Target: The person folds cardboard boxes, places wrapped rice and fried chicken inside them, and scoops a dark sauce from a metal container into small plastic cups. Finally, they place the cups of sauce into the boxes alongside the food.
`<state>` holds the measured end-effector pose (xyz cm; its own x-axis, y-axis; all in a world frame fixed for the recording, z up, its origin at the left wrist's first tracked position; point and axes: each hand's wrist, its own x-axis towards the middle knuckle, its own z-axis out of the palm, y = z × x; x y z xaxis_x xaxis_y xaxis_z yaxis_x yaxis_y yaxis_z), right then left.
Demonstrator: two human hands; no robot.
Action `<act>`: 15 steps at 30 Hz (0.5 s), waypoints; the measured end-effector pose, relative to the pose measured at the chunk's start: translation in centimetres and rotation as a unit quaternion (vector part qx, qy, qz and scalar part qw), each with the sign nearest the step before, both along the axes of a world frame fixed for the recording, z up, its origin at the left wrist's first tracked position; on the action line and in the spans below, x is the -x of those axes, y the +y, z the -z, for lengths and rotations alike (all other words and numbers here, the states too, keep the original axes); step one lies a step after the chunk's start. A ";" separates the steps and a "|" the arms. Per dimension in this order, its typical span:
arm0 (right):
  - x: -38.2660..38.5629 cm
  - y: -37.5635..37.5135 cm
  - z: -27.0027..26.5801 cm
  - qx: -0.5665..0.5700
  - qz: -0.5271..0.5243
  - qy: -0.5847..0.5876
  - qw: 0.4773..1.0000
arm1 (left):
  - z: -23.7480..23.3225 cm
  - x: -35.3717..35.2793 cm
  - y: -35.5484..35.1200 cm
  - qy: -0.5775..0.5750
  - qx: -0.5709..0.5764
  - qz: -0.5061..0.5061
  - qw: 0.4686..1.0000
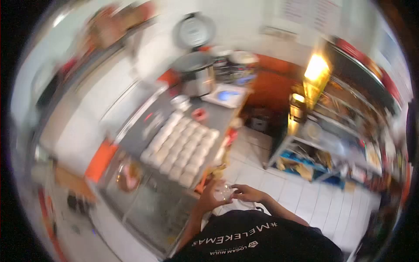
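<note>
In front of my body, my left hand (211, 196) is closed around a clear plastic container (224, 192). Its exact shape is smeared by motion. My right hand (248, 194) reaches in from the other side, its fingers bent against the container's near edge. A second clear, rounded piece (245, 204) shows under the right hand, too blurred to name. Just beyond my left hand, on the counter, lie rows of round whitish pieces (183, 146), packed close together like dough balls.
The dark counter (137, 115) carries a large pot (196, 74), a scale-like device with a blue display (229, 95) and a small red object (199, 114). A glass-topped section (161, 209) lies left of my hands. To the right stands a metal rack (323, 148) beside a bright lamp (316, 70), over a tiled floor (262, 174).
</note>
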<state>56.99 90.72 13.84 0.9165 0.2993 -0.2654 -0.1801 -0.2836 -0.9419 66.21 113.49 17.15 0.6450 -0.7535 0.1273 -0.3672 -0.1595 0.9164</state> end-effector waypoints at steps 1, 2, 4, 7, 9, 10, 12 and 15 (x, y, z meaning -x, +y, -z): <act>3.2 -2.8 -0.3 -0.018 0.045 0.001 0.999 | 1.0 1.5 -3.4 0.033 -0.008 0.052 0.998; 6.5 -5.0 -1.5 -0.041 0.091 0.011 0.995 | 1.2 3.1 -6.4 0.059 -0.016 0.084 0.995; 13.9 -8.9 -0.9 -0.058 0.190 -0.030 0.980 | 1.3 7.3 -13.7 0.073 -0.007 0.198 0.978; 24.3 -14.0 -1.4 -0.030 0.277 -0.034 0.960 | 1.8 13.9 -22.5 0.118 -0.044 0.337 0.933; 31.2 -16.0 -1.5 -0.027 0.344 -0.063 0.937 | 1.5 18.8 -28.1 0.146 -0.080 0.412 0.896; 33.9 -16.4 -3.1 -0.013 0.379 -0.064 0.923 | 0.4 21.1 -30.5 0.106 -0.098 0.434 0.889; 38.2 -17.9 -3.5 0.017 0.451 -0.061 0.890 | -0.9 24.7 -34.7 0.077 -0.113 0.479 0.867; 42.7 -19.9 -2.2 -0.013 0.501 -0.043 0.865 | -0.4 28.5 -39.9 0.070 -0.117 0.538 0.832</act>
<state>14.26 70.78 16.04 0.7356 -0.6505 -0.1892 -0.2525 -0.0041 -0.9676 37.70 73.57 17.60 -0.4234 -0.8975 -0.1233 -0.3053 0.0132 0.9522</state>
